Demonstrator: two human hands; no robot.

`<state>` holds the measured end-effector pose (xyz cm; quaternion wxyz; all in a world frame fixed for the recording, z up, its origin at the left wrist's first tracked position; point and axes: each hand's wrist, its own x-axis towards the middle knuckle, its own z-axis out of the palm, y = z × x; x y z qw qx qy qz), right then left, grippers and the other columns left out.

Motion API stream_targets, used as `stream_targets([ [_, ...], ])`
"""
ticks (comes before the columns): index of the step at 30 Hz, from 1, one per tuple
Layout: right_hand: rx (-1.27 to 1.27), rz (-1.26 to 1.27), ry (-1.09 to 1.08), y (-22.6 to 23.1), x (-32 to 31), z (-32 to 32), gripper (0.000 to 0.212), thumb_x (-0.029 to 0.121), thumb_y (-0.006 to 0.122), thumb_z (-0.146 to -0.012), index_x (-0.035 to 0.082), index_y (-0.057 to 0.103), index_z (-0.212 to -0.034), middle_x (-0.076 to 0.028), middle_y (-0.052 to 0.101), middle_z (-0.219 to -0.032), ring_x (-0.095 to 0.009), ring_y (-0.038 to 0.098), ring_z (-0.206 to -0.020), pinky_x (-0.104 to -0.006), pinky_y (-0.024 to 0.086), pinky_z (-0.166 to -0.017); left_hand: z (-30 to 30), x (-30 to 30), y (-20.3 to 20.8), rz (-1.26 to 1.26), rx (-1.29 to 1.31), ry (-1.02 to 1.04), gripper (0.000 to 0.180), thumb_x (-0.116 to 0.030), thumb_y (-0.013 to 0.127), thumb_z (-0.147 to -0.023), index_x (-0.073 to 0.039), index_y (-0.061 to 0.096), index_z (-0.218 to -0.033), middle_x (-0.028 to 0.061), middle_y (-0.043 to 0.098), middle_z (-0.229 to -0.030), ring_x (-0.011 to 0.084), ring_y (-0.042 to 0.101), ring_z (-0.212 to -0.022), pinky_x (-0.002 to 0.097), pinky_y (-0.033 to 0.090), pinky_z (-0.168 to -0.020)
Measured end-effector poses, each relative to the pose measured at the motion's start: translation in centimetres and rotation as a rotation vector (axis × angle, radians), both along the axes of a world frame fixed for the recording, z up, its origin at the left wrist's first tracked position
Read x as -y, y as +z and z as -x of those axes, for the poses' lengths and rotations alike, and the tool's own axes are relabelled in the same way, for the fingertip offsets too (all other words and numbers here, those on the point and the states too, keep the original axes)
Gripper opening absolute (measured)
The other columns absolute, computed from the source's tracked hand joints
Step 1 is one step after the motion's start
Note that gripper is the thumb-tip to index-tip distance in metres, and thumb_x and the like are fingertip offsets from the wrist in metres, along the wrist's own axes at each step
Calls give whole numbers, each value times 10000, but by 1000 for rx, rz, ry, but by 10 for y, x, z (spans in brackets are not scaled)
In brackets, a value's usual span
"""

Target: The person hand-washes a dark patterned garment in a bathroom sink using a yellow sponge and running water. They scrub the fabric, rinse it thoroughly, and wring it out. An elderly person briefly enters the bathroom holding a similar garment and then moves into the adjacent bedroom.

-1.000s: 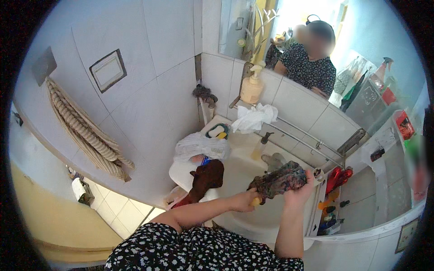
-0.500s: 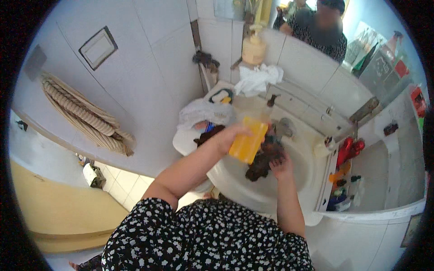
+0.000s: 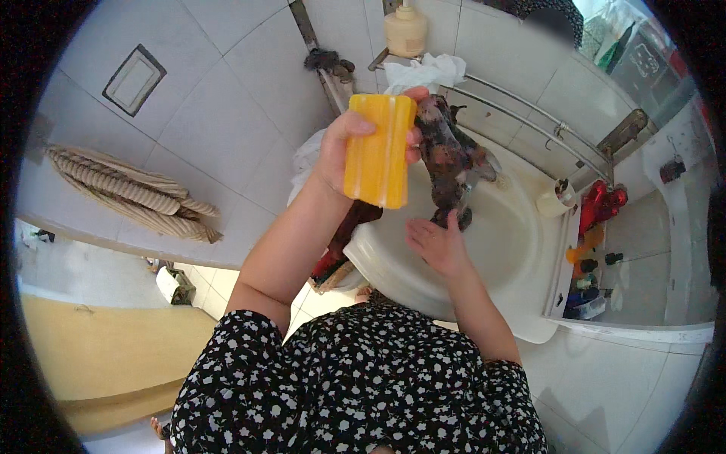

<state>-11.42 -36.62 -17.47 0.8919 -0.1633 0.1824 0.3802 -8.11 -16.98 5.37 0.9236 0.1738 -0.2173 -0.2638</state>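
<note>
My left hand (image 3: 338, 155) grips a yellow soap bar (image 3: 376, 170) with pale stripes, raised over the left side of the white washbasin (image 3: 522, 261). The thumb lies across the bar's front face, and the other fingers are partly hidden behind it. Right beside those fingertips hangs a dark, wet, mottled cloth (image 3: 442, 155), its lower end down in the basin; whether the left fingers also pinch its top I cannot tell. Fingers spread and palm bare, my right hand (image 3: 439, 246) is open just below the cloth's lower end, over the basin.
Behind the basin are a cream pump bottle (image 3: 406, 32), a white cloth (image 3: 423, 73) and a metal rail (image 3: 522, 121). A small white cup (image 3: 556, 198) stands on its right rim. A beige towel (image 3: 132, 193) hangs on the left wall. Red gloves (image 3: 601, 206) lie right.
My left hand has lifted the soap bar up and to the left. The dark cloth now hangs lengthwise instead of lying bunched. My right hand has come off the cloth, moved lower and opened.
</note>
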Motion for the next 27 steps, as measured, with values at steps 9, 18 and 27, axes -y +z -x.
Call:
stream_targets([
  [9, 26, -73, -497, 30, -14, -29, 646, 553, 230, -891, 55, 386, -1271, -127, 448, -1267, -306, 410, -1175, -479, 293, -1010, 45, -18, 9, 43, -24, 53, 778, -168, 595, -599, 15, 325, -1305, 127, 518, -1007, 234, 517, -781, 357, 442, -666],
  [18, 254, 98, -506, 7, 8, -52, 471, 454, 439, -871, 84, 526, -1149, -101, 544, -1180, -300, 482, -1103, -477, 357, -964, 44, -7, -58, -561, 51, -138, 642, -205, 600, -643, -2, 431, -1228, 128, 503, -1151, 229, 581, -853, 341, 469, -784],
  [27, 280, -45, -203, 7, 26, -38, 533, 500, 394, -883, 93, 457, -1221, -83, 506, -1210, -286, 470, -1117, -476, 363, -954, 17, 75, -141, -1442, 826, 580, 628, -392, 624, -771, -85, 416, -1277, 164, 519, -1109, 292, 467, -1072, 382, 362, -936],
])
